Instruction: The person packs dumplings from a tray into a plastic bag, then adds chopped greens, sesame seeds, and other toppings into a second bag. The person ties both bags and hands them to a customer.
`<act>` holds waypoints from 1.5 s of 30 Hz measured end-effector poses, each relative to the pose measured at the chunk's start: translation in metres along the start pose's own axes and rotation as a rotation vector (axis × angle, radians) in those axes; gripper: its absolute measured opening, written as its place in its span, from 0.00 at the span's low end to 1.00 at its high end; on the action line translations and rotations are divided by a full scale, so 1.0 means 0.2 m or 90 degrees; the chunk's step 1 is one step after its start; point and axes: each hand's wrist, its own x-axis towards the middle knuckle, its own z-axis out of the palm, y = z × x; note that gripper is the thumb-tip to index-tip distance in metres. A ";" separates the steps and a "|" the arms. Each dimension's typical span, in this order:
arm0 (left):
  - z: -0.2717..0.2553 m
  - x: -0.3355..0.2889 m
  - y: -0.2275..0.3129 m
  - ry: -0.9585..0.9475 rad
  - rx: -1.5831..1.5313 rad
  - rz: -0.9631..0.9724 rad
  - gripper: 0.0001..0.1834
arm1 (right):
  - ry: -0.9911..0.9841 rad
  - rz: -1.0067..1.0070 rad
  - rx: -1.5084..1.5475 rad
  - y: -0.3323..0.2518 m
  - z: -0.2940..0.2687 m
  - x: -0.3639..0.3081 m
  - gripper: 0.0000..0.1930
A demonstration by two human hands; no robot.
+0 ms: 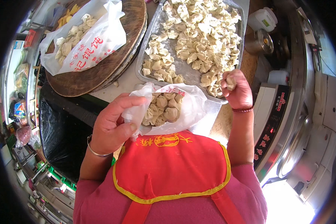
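My left hand (117,117) grips the rim of a white plastic bag (190,106), thumb and fingers pinching its left side. The bag's mouth faces up, and several wontons (162,108) lie inside. Off to the right, my right hand (238,89) is closed around a pale wonton (231,83) by the near right corner of a metal tray (192,76). That tray carries a thick spread of wontons (201,33), with bare metal showing in its middle and near part.
Left of the tray, a round wooden board (132,30) bears another plastic bag (108,41) of wontons. A black-lined bin (59,123) stands at the left. On the right are an appliance with a control panel (274,119), a metal pot (263,41) and a white plastic jug (263,18).
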 end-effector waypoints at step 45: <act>0.05 0.03 0.00 0.115 -0.064 -0.048 0.31 | 0.084 -0.274 -1.350 -0.03 0.25 0.19 0.20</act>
